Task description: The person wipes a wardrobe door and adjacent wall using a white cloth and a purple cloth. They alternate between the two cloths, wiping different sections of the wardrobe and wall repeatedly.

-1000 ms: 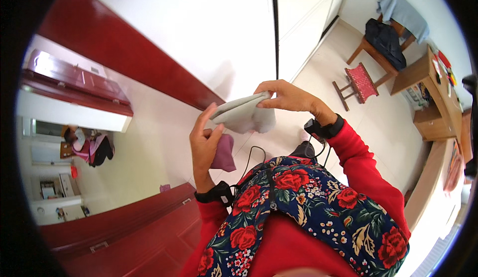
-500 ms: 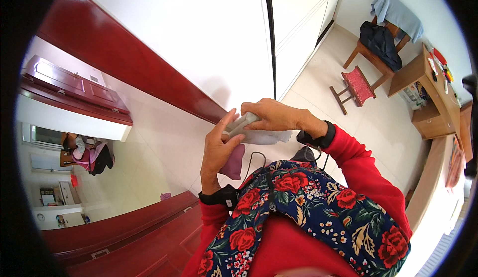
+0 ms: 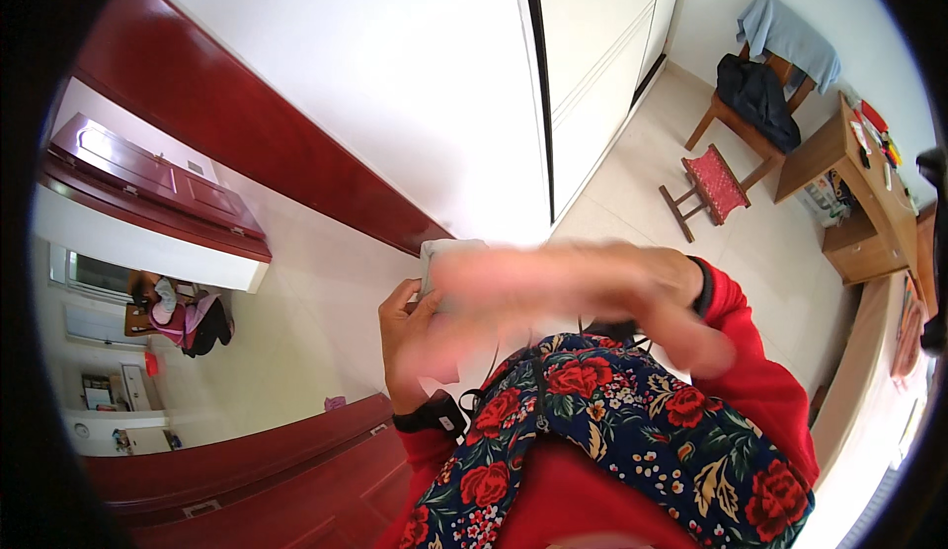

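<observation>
A pale grey cloth point(image 3: 446, 250) sits by the end of the dark red frame, with my left hand point(image 3: 403, 340) closed on its lower edge. Between the cloth and the camera is my right hand point(image 3: 583, 287), badly smeared by motion. Its fingers look stretched out to the left, with the thumb apart, and nothing shows in them. It hides much of the cloth and part of my left fingers. A floral apron point(image 3: 583, 376) covers my front over red sleeves.
A dark red door frame point(image 3: 267, 115) edges a white wall panel. Right of it stand white sliding doors point(image 3: 597, 75), a low red-topped stool point(image 3: 716, 186), a wooden chair point(image 3: 750, 124) and a desk point(image 3: 859, 194). Through the doorway at left, a person point(image 3: 188, 317) sits.
My right hand has let go of the cloth and risen toward the camera, blurring. My left hand keeps the cloth and has shifted slightly left.
</observation>
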